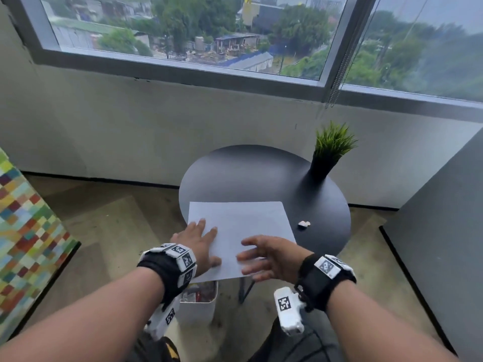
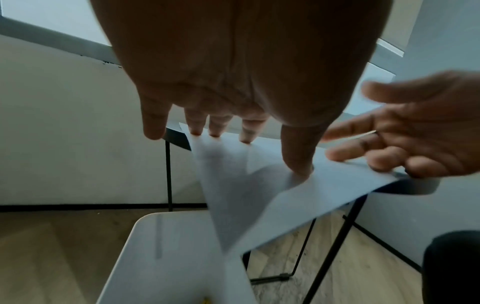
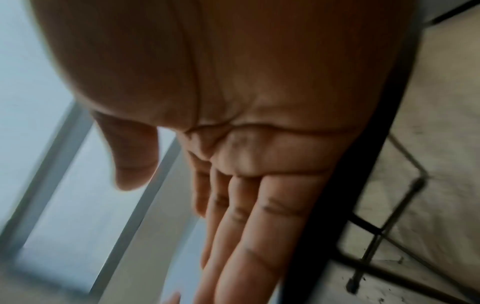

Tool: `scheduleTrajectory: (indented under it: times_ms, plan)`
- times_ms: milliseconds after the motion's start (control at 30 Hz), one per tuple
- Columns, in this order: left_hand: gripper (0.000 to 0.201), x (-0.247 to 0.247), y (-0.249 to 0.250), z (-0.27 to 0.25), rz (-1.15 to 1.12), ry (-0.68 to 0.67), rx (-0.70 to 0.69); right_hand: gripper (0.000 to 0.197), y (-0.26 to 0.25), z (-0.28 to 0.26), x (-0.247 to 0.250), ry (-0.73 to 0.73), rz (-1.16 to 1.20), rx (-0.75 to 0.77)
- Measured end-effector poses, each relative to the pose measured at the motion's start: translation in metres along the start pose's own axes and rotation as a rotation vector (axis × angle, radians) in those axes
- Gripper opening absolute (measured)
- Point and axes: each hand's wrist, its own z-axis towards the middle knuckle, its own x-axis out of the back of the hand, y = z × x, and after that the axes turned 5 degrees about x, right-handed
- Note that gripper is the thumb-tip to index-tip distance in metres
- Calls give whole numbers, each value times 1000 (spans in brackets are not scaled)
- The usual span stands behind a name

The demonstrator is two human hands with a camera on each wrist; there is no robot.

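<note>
A white sheet of paper [image 1: 243, 231] lies on the round black table [image 1: 261, 173], its near corner hanging over the table's front edge. My left hand [image 1: 198, 239] lies flat on the sheet's left side, fingers straight, thumb pressing the paper. In the left wrist view the left hand's fingertips [image 2: 214, 133] touch the sheet of paper [image 2: 249, 185] and its corner droops. My right hand [image 1: 266, 254] hovers over the sheet's near right part with fingers spread and straight, blurred. The right wrist view shows the right hand [image 3: 246, 205] open with nothing in it.
A potted green plant [image 1: 329, 152] stands at the table's back right. A small white crumpled bit [image 1: 304, 224] lies on the table's right side. A white bin [image 1: 198, 301] stands on the floor under the table's near edge. A patterned seat [image 1: 23, 231] is at left, a grey wall at right.
</note>
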Motion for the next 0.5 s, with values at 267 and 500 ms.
scheduleTrajectory:
  times_ms: [267, 500]
  plan:
    - [101, -10, -4, -3, -29, -20, -1, 23, -19, 29, 2, 408, 172, 235]
    - [110, -18, -3, -5, -8, -41, -5, 35, -36, 54, 16, 602, 244, 237]
